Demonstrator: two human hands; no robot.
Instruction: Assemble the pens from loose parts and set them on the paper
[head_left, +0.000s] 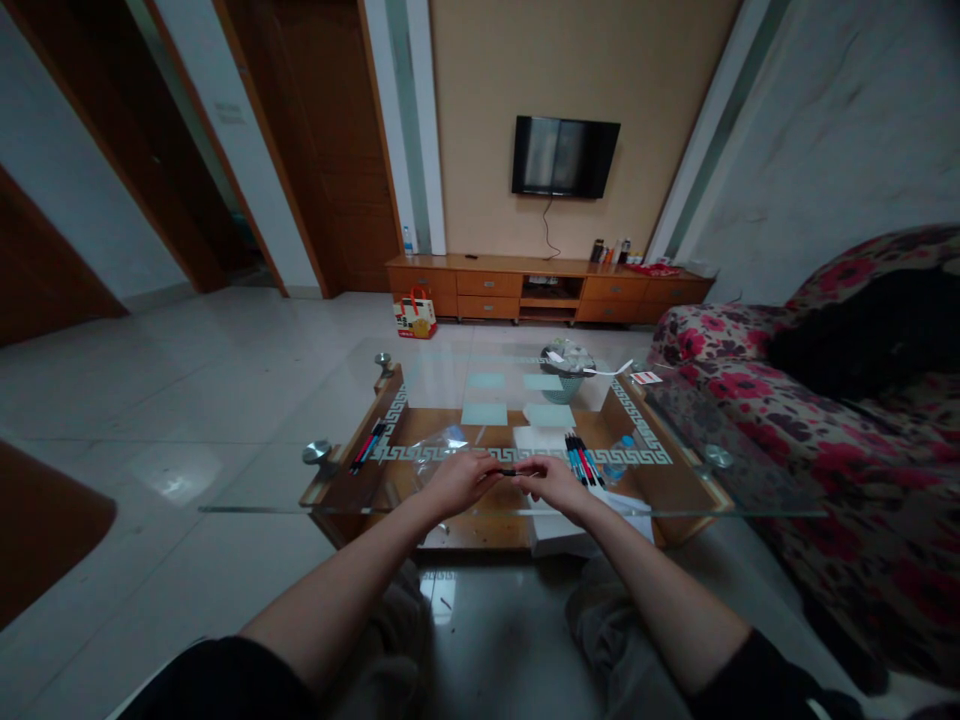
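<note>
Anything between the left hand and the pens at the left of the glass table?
Yes: in this view, a clear plastic bag lies between the left hand and the left-side pens, right beside the hand. Nothing else visible stands in between. That hand is also occupied, pinching a thin dark item.

smooth glass tabletop [277,490], glossy floor [150,400], wooden cabinet [489,284]

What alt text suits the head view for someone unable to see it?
A person's left hand and right hand hold a slim dark pen-like stick between them over a clear glass coffee table. Red, blue and black pen-like sticks lie in two groups, one left of the hands, one right. Beyond, a black television hangs above a long wooden cabinet.
</note>
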